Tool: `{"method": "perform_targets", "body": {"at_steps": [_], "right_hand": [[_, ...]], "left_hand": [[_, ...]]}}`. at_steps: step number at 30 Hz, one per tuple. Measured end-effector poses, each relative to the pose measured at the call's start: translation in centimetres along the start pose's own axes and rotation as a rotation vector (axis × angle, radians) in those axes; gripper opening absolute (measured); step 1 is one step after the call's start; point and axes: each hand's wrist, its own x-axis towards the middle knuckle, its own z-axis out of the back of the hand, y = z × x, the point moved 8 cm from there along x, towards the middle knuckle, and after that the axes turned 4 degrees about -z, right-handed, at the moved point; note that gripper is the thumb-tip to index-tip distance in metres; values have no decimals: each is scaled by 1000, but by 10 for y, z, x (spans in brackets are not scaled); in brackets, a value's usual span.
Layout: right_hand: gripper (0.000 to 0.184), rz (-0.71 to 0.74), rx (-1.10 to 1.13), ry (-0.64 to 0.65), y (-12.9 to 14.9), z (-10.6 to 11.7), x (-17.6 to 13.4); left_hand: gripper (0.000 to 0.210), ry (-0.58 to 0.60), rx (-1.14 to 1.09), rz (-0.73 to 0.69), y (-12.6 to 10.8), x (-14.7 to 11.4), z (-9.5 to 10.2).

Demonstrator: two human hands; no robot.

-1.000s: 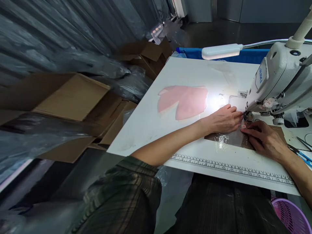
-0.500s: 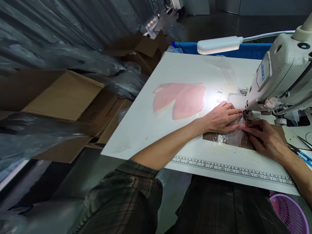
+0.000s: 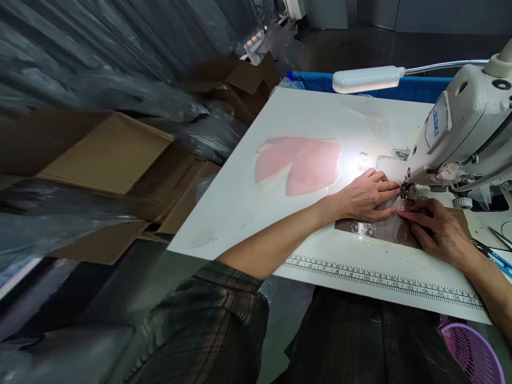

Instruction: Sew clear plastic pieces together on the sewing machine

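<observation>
My left hand point(image 3: 366, 196) lies flat with fingers stretched out on a piece of thin sheer white fabric point(image 3: 387, 230), its fingertips close to the presser foot point(image 3: 404, 191) of the white sewing machine point(image 3: 460, 114). Just right of the foot, my right hand point(image 3: 438, 229) pinches the fabric's edge between thumb and forefinger, beside a tiny pink-marked spot. Under the fabric is a brown, shiny-topped patch point(image 3: 348, 226) of the table. Fingers and machine head partly hide the stitching point. Farther left lie cut pink fabric pieces point(image 3: 312, 165).
A lamp point(image 3: 368, 80) lights the white table point(image 3: 224, 218); a printed ruler point(image 3: 360, 277) runs along its front edge. Blue-handled scissors point(image 3: 500, 262) lie at the right. Cardboard boxes point(image 3: 108, 154) stand left, and a purple basket point(image 3: 476, 352) sits below the table.
The whole view has shifted slightly, with the machine and table appearing a little farther right. Both hands keep nearly the same places on the fabric.
</observation>
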Motion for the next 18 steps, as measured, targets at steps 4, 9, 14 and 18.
{"method": "perform_targets", "body": {"at_steps": [4,9,14,18], "right_hand": [[32,-16,16,2,-2,0,0],[32,-29,61,4,-3,1,1],[33,-50,52,23,-5,0,0],[32,-31,41,10,-2,0,0]], "left_hand": [[45,-25,48,-19,-1,-1,0],[43,-135,131,-33,-4,-3,3],[30,-235,140,-196,-17,-4,4],[27,-226,93,-278,-20,-6,1]]}}
